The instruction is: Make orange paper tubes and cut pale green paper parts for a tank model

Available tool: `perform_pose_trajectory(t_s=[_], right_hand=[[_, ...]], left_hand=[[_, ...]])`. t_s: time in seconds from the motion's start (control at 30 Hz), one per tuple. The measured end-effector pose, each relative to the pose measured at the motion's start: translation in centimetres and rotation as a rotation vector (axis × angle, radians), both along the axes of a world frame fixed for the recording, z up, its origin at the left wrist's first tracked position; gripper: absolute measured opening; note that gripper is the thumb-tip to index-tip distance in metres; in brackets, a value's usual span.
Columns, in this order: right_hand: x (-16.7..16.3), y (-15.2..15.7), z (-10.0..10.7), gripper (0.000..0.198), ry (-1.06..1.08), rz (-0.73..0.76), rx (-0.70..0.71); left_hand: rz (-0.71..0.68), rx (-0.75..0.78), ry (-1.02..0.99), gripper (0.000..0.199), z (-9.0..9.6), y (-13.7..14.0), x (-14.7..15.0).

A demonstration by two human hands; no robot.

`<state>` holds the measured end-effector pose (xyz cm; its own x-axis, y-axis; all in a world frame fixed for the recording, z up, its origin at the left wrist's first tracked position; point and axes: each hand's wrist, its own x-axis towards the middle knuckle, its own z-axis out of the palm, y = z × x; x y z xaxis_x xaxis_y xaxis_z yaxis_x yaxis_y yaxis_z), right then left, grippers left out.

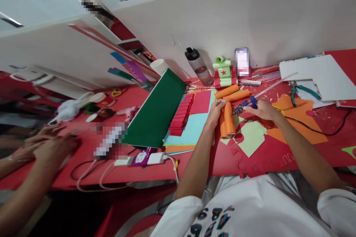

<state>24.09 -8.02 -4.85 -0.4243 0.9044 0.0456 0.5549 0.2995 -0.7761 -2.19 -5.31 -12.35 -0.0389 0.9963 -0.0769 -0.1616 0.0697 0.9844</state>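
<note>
My left hand [216, 113] is closed on a pair of orange paper rolls [229, 119] lying side by side, its fingertips at their upper end. Just right of them, my right hand [261, 109] grips a dark blue hot glue gun [251, 101]. A long clear glue stick [278, 84] slants out of the gun's back, and its stained nozzle points at the rolls. Beyond my hands lie more orange rolls [241, 95]. Under and beside them are pale green paper scraps [250, 139] and an orange paper sheet [304, 126].
A green board [158, 114] leans to the left, beside red paper pieces [181, 116]. Behind stand a bottle [201, 68], a green paper model [224, 72] and a phone [242, 62]. Pliers [306, 90] lie right, near a black cord [319, 130]. Another person's hands [52, 144] are far left.
</note>
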Motion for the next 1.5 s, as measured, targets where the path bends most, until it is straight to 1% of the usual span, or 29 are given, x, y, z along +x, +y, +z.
perform_pose_trajectory(t_s=[0.13, 0.2, 0.4, 0.43, 0.57, 0.63, 0.77, 0.83, 0.97, 1.1, 1.2, 1.37, 1.5], right_hand=[[-0.3, 0.0, -0.1, 0.044, 0.022, -0.062, 0.077], [-0.3, 0.1, -0.2, 0.044, 0.015, -0.056, 0.074], [0.5, 0.2, -0.1, 0.049, 0.015, 0.121, -0.035], [0.5, 0.2, -0.1, 0.048, 0.018, 0.118, -0.037], [0.3, 0.1, 0.0, 0.047, 0.021, 0.02, -0.016], [0.2, 0.1, 0.0, 0.047, 0.011, 0.018, -0.014], [0.5, 0.2, 0.0, 0.048, -0.014, 0.175, -0.045], [0.6, 0.2, 0.1, 0.047, -0.007, 0.216, -0.052], [0.7, 0.0, 0.5, 0.046, 0.06, 0.14, -0.04], [0.8, -0.3, 1.0, 0.045, 0.116, 0.125, -0.057], [0.8, -0.3, 1.0, 0.044, 0.089, 0.127, -0.033], [0.2, 0.0, 0.4, 0.044, 0.033, 0.139, 0.055], [0.2, 0.1, 0.1, 0.044, 0.025, 0.15, 0.062]], left_hand=[[-0.019, -0.01, 0.0, 0.03, 0.0, 0.0, 0.1], [-0.022, -0.011, 0.0, 0.03, 0.0, 0.0, 0.1], [-0.011, -0.003, 0.003, 0.03, 0.1, -0.1, 0.1], [-0.011, -0.004, 0.004, 0.03, 0.1, -0.1, 0.1], [-0.003, -0.002, 0.009, 0.03, 0.3, -0.1, 0.3], [0.001, -0.003, 0.016, 0.03, 0.4, -0.2, 0.3], [0.0, -0.026, 0.02, 0.033, 0.6, -0.4, 0.4], [0.007, -0.033, 0.016, 0.033, 0.6, -0.4, 0.4], [0.023, -0.021, 0.011, 0.031, 0.5, -0.2, 0.3], [0.029, -0.014, -0.002, 0.03, 0.4, 0.0, 0.3], [0.027, -0.013, -0.002, 0.03, 0.4, 0.0, 0.3], [0.024, -0.009, 0.011, 0.031, 0.4, -0.2, 0.2], [0.018, -0.011, 0.019, 0.032, 0.4, -0.2, 0.3]])
